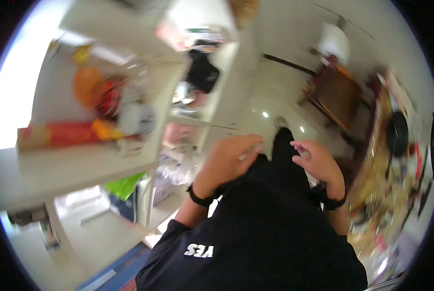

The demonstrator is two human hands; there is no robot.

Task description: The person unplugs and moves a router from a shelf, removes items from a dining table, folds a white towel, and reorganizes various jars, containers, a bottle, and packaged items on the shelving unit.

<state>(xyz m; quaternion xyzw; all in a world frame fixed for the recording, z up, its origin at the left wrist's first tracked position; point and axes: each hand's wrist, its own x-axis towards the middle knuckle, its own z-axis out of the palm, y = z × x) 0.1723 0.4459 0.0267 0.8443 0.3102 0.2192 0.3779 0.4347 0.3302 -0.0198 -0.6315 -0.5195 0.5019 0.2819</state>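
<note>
My left hand (228, 158) is in front of my black-clothed body, its fingers curled towards the thumb. A small pale patch shows between thumb and fingers; blur hides whether it is an object or the floor behind. To the right, my right hand (317, 160) hovers with thumb and fingers apart and nothing seen between them. A black band circles each wrist. Beyond the hands lies a shiny pale floor (253, 105). Nearest to my left hand stands a white shelf unit (222, 91), whose compartments hold a black cloth-like item (202, 71) and clear plastic bags (175, 169).
At left, a white counter (75, 171) bears a red and yellow box (68, 134) and an orange round object (87, 85). A brown wooden chair or stool (335, 94) stands ahead right. Along the right side runs a cluttered table (380, 189) with a black round object (397, 134).
</note>
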